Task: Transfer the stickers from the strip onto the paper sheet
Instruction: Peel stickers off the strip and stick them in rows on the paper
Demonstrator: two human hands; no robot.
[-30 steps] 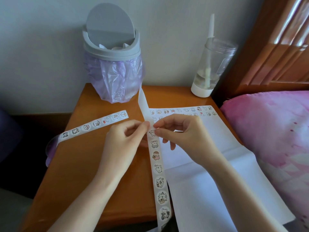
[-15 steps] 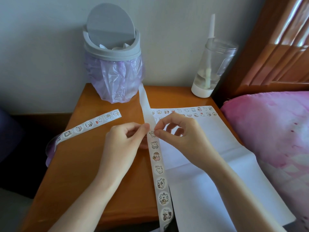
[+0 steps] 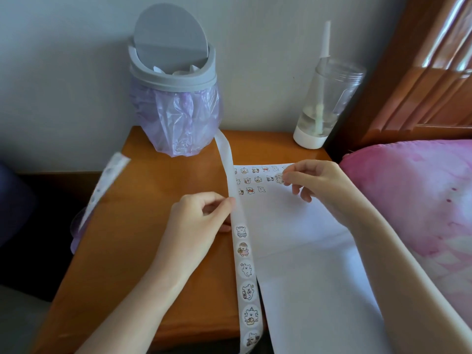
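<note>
A long white backing strip printed with round cartoon-animal stickers (image 3: 244,251) runs down the middle of the orange wooden desk (image 3: 153,226), from the foot of the bin to the near edge. Its upper stretch is bare, and stickers show only on its lower part. The left hand (image 3: 196,223) pinches the strip's left edge between thumb and forefinger, just above the topmost sticker on it.

Just right of the strip lies the large white paper sheet (image 3: 306,264), partly on the desk and reaching over towards the bed. Three short rows of small stickers (image 3: 255,180) sit along its top edge. The right hand (image 3: 321,182) is curled over that area, with thumb and forefinger pinching one small round sticker (image 3: 279,178) at the end of the middle row. Whether the sticker already touches the paper cannot be told.

At the back of the desk stands a grey swing-lid bin lined with a purple plastic bag (image 3: 173,72), and to its right a clear plastic cup with a white base and a straw (image 3: 329,98). A second sticker strip (image 3: 107,182), blurred, hangs off the desk's left side. Pink bedding (image 3: 413,190) lies on the right, below a brown wooden headboard (image 3: 421,85).
</note>
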